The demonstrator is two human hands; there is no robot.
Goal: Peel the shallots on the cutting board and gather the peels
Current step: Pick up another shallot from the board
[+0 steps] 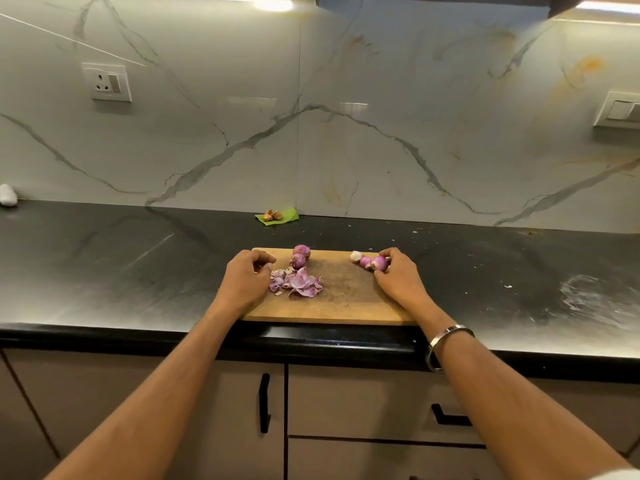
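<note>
A person's two bare forearms reach over a dark, streaked stone surface (138, 271) to a rectangular wooden cutting board (332, 306) lying at its near edge. The left hand (244, 275) rests on the board's left end, its grip loosely curled and holding nothing that can be seen, just beside a heap of loose purple-and-white shallot peels (296, 284). Two unpeeled reddish-purple shallots (300, 256) sit touching each other at the board's far edge, just beyond the peels.

At the board's right end, the right hand (398, 275) curls its grip around a smooth, peeled purple shallot (380, 263), thumb on the far side and fingers on the near side. A second, smaller peeled purple shallot (365, 261) lies touching it on the left, and a small whitish piece (355, 256) sits just beyond that; what it is cannot be told. A silver metal bangle (446, 344) circles the right wrist.

Against the white veined marble backsplash (346, 133), a green leaf (277, 216) with small brown pieces on it lies well apart from the board. A white wall socket (107, 81) is mounted at upper left and a white switch plate (620, 110) at right. Beige cabinet fronts with black handles (265, 403) run below the surface.
</note>
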